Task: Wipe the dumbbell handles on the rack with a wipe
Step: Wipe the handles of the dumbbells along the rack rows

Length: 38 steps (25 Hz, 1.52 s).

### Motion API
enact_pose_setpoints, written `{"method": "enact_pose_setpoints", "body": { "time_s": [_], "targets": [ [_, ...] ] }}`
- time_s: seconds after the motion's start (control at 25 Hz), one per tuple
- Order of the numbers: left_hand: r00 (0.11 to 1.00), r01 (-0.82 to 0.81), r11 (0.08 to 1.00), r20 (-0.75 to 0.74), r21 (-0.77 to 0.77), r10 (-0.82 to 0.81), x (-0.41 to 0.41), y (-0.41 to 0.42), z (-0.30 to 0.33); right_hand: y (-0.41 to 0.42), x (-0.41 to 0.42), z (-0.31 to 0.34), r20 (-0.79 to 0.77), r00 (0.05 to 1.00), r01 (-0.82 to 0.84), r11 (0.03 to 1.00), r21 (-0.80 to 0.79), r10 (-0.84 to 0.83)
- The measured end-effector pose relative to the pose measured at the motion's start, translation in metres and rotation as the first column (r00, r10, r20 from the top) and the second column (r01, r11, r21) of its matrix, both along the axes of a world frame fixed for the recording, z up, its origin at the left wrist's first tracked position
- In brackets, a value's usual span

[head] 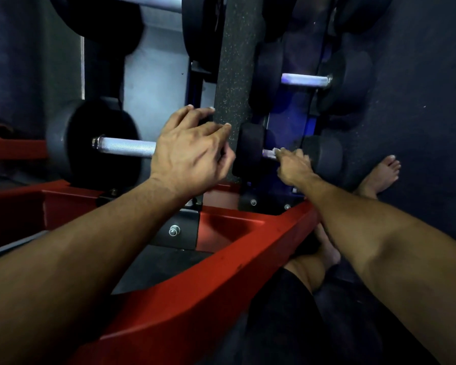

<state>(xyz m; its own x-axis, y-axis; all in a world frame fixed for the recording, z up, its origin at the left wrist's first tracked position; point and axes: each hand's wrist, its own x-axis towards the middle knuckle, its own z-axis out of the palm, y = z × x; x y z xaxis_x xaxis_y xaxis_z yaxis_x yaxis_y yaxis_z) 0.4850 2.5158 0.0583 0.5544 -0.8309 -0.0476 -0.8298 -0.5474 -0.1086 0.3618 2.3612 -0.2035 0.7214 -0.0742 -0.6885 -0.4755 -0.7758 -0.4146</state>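
Head view, looking down along both bare forearms. Landmark: speckled dark rubber post (231, 83), running vertically through the middle of the scene. Left of the post, a large black dumbbell (95, 143) lies with its knurled metal handle (127, 146) exposed; a bigger dumbbell (111, 11) sits above it, blurred. Right of the post, a small dumbbell (250, 150) rests on a blue rack (287, 127), with a mid-size dumbbell (345, 80) higher on the same rack, its handle bright. Red steel frame (221, 262) crosses below the post, between the viewer and the racks, with bolts visible. Bare foot (379, 175) on the dark floor, far right of the post. Left hand (192, 154) hovers in front of the post's lower part, fingers spread and loosely bent, grasping nothing, covering the inner end of the large dumbbell's handle. Right hand (292, 167) reaches to the small dumbbell's handle just right of the post, fingers curled onto a white wipe (275, 151) pressed against the bar; only a small edge of the wipe shows, most of the bar hidden by the hand.
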Motion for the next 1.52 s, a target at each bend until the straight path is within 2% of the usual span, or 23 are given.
{"method": "enact_pose_setpoints", "body": {
  "time_s": [0.16,0.32,0.4,0.6,0.72,0.88,0.96,1.08,1.16,1.2,1.4,1.52],
  "targets": [
    [1.000,-0.004,1.000,-0.010,0.007,0.004,0.000,0.000,0.001,-0.009,-0.010,-0.007,-0.122,0.992,0.002,0.996,-0.094,-0.013],
    [1.000,0.002,1.000,-0.022,0.004,-0.002,0.000,0.000,0.001,0.000,0.005,-0.003,-0.319,0.901,0.324,0.945,0.042,-0.295],
    [1.000,-0.002,1.000,-0.013,0.003,0.002,0.000,0.001,0.001,0.001,0.009,-0.001,-0.328,0.877,0.398,0.914,0.083,-0.352],
    [1.000,0.002,1.000,-0.014,0.010,-0.002,0.000,0.000,0.000,0.007,0.009,-0.005,-0.299,0.871,0.448,0.879,0.161,-0.389],
    [1.000,0.008,1.000,-0.015,0.003,-0.008,0.001,0.001,0.000,0.026,0.009,0.002,-0.231,0.926,0.361,0.881,0.306,-0.299],
    [1.000,0.015,1.000,-0.008,0.001,-0.015,0.000,0.001,0.001,0.037,0.013,0.002,-0.151,0.964,0.262,0.893,0.365,-0.221],
    [1.000,0.016,1.000,-0.006,-0.001,-0.016,0.001,0.000,0.000,0.029,0.011,-0.003,-0.080,0.982,0.186,0.952,0.243,-0.172],
    [1.000,0.018,1.000,-0.008,-0.005,-0.018,0.001,0.001,0.000,0.003,-0.008,-0.013,0.002,1.000,0.014,0.994,-0.111,-0.014],
    [1.000,0.018,1.000,-0.014,-0.003,-0.018,0.001,0.001,0.001,-0.009,-0.019,-0.021,0.009,0.994,-0.102,0.982,-0.157,0.104],
    [1.000,0.015,1.000,-0.015,0.000,-0.015,0.001,0.000,0.001,-0.011,-0.021,-0.024,0.010,0.993,-0.116,0.983,-0.141,0.118],
    [1.000,0.008,1.000,-0.022,0.020,-0.008,0.000,0.001,0.001,0.000,-0.004,-0.019,-0.045,0.998,0.046,0.999,-0.011,-0.046],
    [1.000,0.007,1.000,-0.024,0.028,-0.006,0.001,0.001,0.001,0.011,0.017,-0.010,-0.012,0.999,0.042,0.995,0.092,-0.041]
  ]
}}
